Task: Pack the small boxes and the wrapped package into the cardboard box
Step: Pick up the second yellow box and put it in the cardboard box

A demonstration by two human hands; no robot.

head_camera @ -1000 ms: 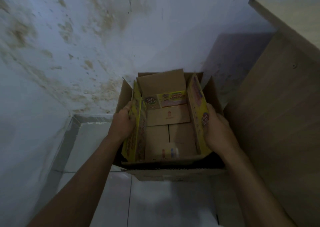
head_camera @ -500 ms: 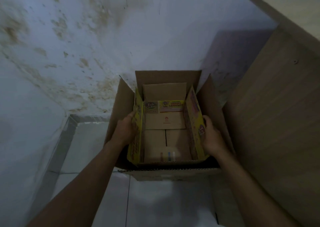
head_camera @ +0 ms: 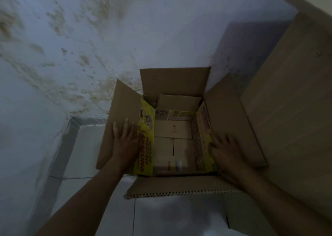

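Both hands (head_camera: 125, 142) now flat on cardboard box (head_camera: 181, 183) flaps

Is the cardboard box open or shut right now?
Open. All four flaps of the cardboard box are spread outward; the small boxes inside are visible. Left hand and right hand rest on the side flaps.
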